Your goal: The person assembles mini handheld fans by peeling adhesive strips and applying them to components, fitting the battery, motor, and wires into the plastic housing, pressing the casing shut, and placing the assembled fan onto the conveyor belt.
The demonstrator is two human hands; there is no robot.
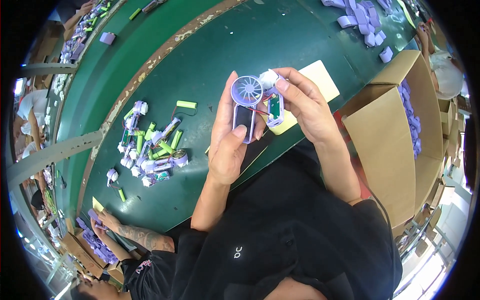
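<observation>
In my left hand is a purple handheld fan shell, its round grille up and a dark handle panel below, with my thumb pressed on the handle. My right hand pinches the fan's inner assembly, close beside the shell. It has a green circuit board in a purple frame and a white part at the top. Red wires run between the two pieces, which are apart. Some of my right fingers are hidden behind the assembly. To the left on the green table lies a heap of fan assemblies with green battery cells.
Yellow paper lies under my right hand. More purple shells are piled at the far right. An open cardboard box holding purple parts stands at my right. A co-worker's hands hold a purple part at lower left, beside a metal rail.
</observation>
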